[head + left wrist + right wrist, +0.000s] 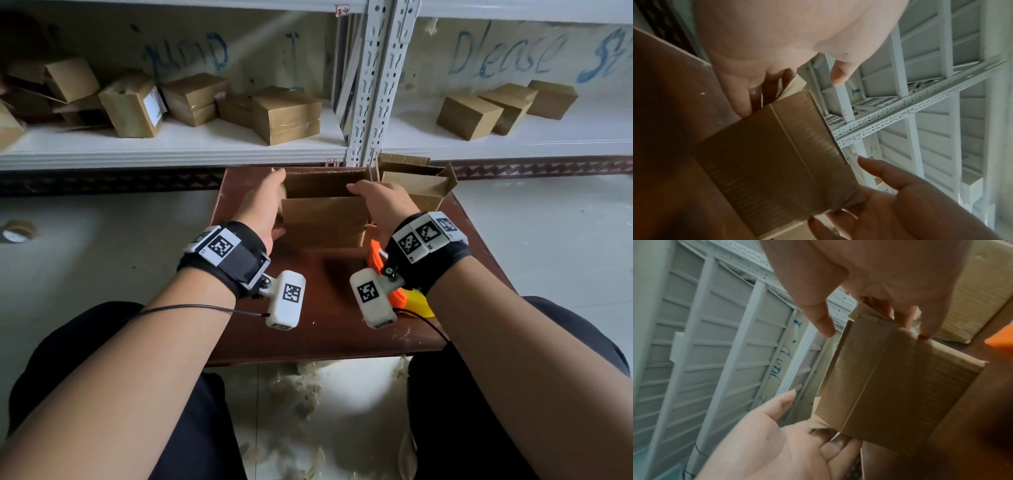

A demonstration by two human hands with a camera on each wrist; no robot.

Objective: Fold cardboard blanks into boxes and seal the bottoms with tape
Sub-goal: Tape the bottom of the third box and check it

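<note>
A small brown cardboard box (pixel 325 216) hangs just above the dark wooden table (pixel 342 335), held between both hands. My left hand (pixel 263 205) cups its left end, fingers reaching round the far side and thumb off the board. On the right end, my right hand (pixel 376 202) lies over the top corner with fingers bent down on it. In the left wrist view the box (pixel 777 162) shows a shiny strip of tape (pixel 812 146) along its seam. In the right wrist view the box (pixel 900 386) has my right fingers (pixel 925 332) on its edge.
An orange and yellow tape dispenser (pixel 411 298) lies on the table under my right wrist. A second open box (pixel 418 185) stands at the table's back right. A tape roll (pixel 19 231) lies on the floor to the left. Folded boxes (pixel 284 113) fill the white shelf behind.
</note>
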